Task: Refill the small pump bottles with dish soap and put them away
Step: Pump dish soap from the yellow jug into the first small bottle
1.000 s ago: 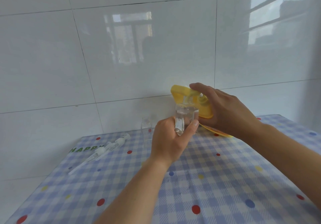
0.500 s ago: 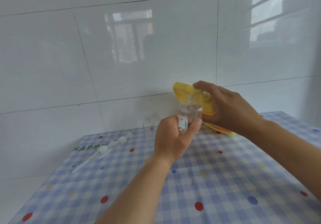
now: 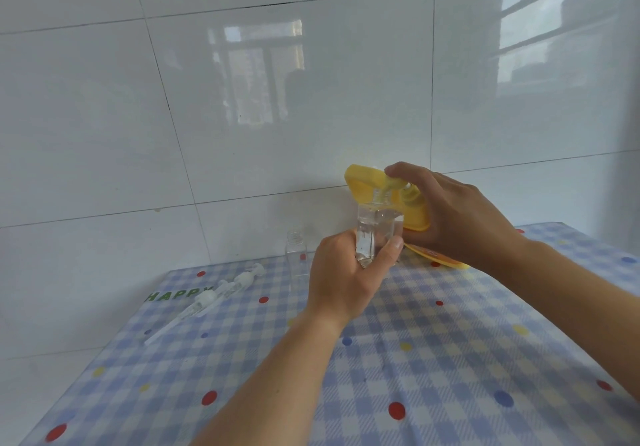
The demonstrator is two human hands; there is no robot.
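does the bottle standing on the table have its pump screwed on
No, the standing bottle has a bare open neck, and two pumps lie on the tablecloth to its left.

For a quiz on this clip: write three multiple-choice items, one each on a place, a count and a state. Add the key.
1. Where do the pump heads lie?
A. on the table, left of both hands
B. screwed onto bottles
C. in the right hand

2. How many clear bottles are in view?
A. one
B. two
C. four

3. What is the right hand doing?
A. resting flat on the table
B. holding the yellow pouch tipped over the held bottle
C. screwing on a pump

Key:
1 A, both lie on the checked cloth near the word HAPPY.
2 B, the left hand grips one and the standing bottle is just to its left.
3 B, the pouch's spout sits at the held bottle's neck.
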